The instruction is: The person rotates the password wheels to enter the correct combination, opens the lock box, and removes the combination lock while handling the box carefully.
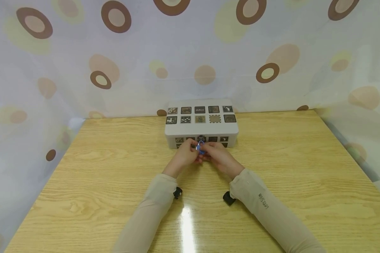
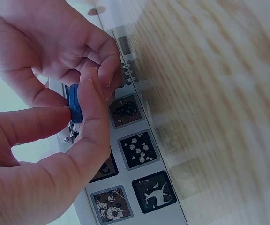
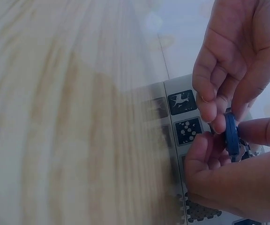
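Note:
In the head view a small blue padlock (image 1: pixel 200 149), with a loop at its top, is just in front of the box's metal clasp (image 1: pixel 201 137). My left hand (image 1: pixel 185 153) pinches it from the left between thumb and fingers. From the right, my right hand (image 1: pixel 220 156) grips it too, thumb against its face. Seen edge-on in the left wrist view, the padlock (image 2: pixel 76 104) is thick and flat, with a seam along its side. Behind the hands stands the white box (image 1: pixel 202 130), its lid down; the fingers partly cover its front.
Small dark picture squares decorate the box's lid and front. It stands on a wood-grain table (image 1: pixel 98 182) near the back edge, before a patterned curtain (image 1: pixel 183 70). Black wrist straps (image 1: pixel 229 198) show below both light sleeves (image 1: pixel 266 203).

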Demonstrator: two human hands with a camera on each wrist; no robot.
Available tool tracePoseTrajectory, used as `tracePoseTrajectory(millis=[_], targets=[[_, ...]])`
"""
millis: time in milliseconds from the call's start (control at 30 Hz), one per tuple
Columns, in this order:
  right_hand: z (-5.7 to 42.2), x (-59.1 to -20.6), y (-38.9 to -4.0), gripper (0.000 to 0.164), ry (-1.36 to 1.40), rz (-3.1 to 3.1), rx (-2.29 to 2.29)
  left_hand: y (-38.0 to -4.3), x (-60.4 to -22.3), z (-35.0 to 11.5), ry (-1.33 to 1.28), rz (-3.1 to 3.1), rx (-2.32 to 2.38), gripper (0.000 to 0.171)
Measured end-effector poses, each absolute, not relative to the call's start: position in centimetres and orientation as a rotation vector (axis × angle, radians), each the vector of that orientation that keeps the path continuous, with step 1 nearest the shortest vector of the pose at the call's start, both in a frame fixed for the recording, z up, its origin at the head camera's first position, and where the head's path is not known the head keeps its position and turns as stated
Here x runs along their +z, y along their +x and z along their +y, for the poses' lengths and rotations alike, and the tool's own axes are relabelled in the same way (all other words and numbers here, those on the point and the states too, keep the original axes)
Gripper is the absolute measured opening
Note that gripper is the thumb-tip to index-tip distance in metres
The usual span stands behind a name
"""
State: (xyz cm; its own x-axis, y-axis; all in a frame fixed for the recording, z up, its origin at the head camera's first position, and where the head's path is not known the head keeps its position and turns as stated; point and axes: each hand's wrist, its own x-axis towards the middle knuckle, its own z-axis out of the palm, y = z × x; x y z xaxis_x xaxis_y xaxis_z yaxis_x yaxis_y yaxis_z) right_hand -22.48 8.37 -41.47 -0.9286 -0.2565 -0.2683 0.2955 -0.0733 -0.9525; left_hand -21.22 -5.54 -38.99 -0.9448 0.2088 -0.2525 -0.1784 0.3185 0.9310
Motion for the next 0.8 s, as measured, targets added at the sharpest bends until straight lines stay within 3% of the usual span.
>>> tracePoseTrajectory(millis=[433, 800], targets=[[8.37, -41.55, -22.48, 0.022, 0.051, 1.816, -2.074, -21.21, -38.90, -5.50, 0.029, 2.262, 1.658, 0.033], [8.41, -41.54, -22.67, 0.032, 0.079, 1.856, -2.030, -21.18, -38.78, -5.34, 0.030, 2.273, 1.658, 0.032]])
